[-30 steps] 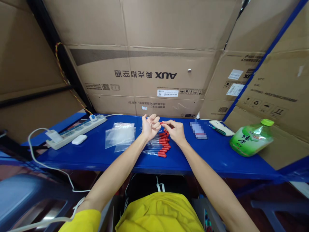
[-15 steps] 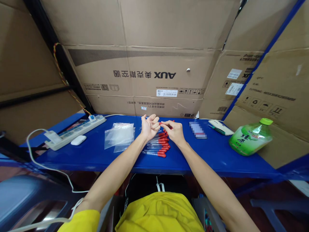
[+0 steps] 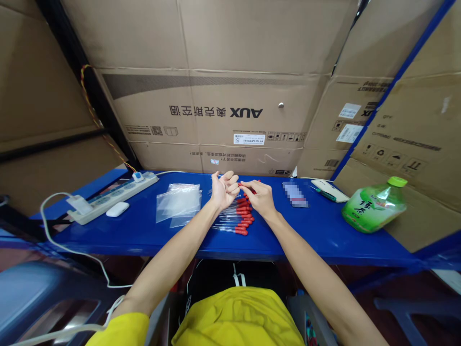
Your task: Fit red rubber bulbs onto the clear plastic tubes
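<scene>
My right hand [image 3: 262, 198] pinches the red rubber bulb [image 3: 240, 185] of a dropper between thumb and fingertips. Close against it on the left, my left hand [image 3: 224, 191] is turned palm up with its fingers curled round the dropper's thin tube, which is mostly hidden by them. Under and in front of both hands lies a row of droppers [image 3: 243, 216], clear glass tubes pointing left and red bulbs to the right. Left of my left hand, clear plastic bags [image 3: 180, 202] lie overlapping on the blue table [image 3: 306, 230].
A white power strip [image 3: 115, 197] with a plugged-in charger and a white earphone case [image 3: 117, 209] occupy the table's left. To the right are a blurred-out flat item [image 3: 295, 194], a green-handled screwdriver [image 3: 326, 193] and a green-capped drink bottle [image 3: 374, 206]. Cardboard [image 3: 216, 86] walls the back.
Both hands stay almost in place. The fingers of my right hand have shifted slightly at the red bulb, and more of it shows between them.
</scene>
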`<state>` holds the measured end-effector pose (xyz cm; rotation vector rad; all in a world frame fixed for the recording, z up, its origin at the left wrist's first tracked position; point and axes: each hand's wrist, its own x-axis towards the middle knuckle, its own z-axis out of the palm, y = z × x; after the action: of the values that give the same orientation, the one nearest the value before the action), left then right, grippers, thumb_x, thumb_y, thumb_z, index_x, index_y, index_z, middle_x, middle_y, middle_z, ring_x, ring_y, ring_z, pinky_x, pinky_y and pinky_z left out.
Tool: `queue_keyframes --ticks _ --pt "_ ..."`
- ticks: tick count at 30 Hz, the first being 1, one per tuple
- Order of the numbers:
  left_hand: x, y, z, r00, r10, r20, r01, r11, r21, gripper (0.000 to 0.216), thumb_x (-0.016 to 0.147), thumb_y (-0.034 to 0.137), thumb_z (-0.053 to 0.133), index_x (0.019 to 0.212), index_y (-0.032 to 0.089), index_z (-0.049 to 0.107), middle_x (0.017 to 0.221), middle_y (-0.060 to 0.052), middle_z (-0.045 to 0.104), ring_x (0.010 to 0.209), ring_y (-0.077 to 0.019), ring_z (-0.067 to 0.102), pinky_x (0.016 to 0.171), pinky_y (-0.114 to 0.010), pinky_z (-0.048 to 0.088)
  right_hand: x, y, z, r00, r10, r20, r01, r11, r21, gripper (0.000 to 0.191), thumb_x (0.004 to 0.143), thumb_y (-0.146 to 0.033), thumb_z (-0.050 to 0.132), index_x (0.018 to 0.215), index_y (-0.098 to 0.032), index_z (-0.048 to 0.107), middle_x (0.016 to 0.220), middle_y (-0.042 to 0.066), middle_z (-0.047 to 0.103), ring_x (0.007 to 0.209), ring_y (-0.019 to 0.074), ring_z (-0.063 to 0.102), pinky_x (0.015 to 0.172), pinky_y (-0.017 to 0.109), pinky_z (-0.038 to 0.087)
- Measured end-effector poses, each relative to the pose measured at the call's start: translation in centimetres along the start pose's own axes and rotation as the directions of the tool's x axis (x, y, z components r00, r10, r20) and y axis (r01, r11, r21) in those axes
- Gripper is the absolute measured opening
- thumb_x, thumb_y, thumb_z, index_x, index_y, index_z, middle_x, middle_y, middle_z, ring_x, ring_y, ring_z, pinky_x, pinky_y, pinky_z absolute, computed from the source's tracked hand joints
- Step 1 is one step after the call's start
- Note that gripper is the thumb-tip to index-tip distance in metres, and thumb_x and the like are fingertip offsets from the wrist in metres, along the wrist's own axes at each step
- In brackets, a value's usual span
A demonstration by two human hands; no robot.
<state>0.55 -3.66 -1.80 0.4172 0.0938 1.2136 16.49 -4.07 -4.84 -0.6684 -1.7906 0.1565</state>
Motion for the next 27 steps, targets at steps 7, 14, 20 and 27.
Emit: queue_keyframes --ticks 7,14,20,27 --pt "0.04 -0.01 -0.06 1.0 -0.005 -0.019 0.005 1.0 -0.008 0.041 0.098 0.048 0.036 0.07 0.022 0.023 0.059 0.008 0.018 0.036 -0.0056 0.015 0.038 -0.022 0.011 -0.04 0.01 0.15 0.998 0.056 -0.004 -0.056 0.998 -0.003 0.018 0.094 -0.036 0.066 0.1 -0.024 0.078 0.094 0.006 0.079 0.082 0.0214 0.073 0.079 0.034 0.056" --pt "-0.03 0.26 0.39 0.999 0.047 -0.006 -0.047 0.999 -0.019 0.042 0.098 0.049 0.035 0.069 0.022 0.022 0.059 0.007 0.02 0.036 -0.0057 0.015 0.038 -0.023 0.013 0.38 -0.3 0.19 0.993 0.115 0.008 -0.115 0.991 0.074 0.02 0.094 -0.038 0.065 0.104 -0.023 0.076 0.1 0.005 0.079 0.085 0.021 0.074 0.083 0.033 0.057" --pt "-0.03 0.62 0.42 0.999 0.047 0.009 -0.047 0.999 -0.009 0.043 0.098 0.049 0.036 0.069 0.022 0.022 0.059 0.007 0.021 0.036 -0.0056 0.016 0.038 -0.023 0.013 0.4 0.04 -0.26 0.984 0.117 0.137 -0.116 0.993 -0.016 0.025 0.098 -0.04 0.058 0.11 -0.022 0.068 0.087 0.004 0.074 0.074 0.0188 0.068 0.072 0.029 0.052" --pt "0.04 0.5 0.36 1.0 0.024 -0.007 -0.024 1.0 0.002 0.043 0.098 0.05 0.036 0.069 0.022 0.021 0.058 0.007 0.02 0.035 -0.0058 0.016 0.038 -0.023 0.012 0.2 0.44 -0.27 0.974 0.06 0.219 -0.042 0.995 -0.089 0.033 0.105 -0.04 0.04 0.09 -0.023 0.064 0.074 0.003 0.063 0.068 0.0168 0.058 0.068 0.027 0.043"
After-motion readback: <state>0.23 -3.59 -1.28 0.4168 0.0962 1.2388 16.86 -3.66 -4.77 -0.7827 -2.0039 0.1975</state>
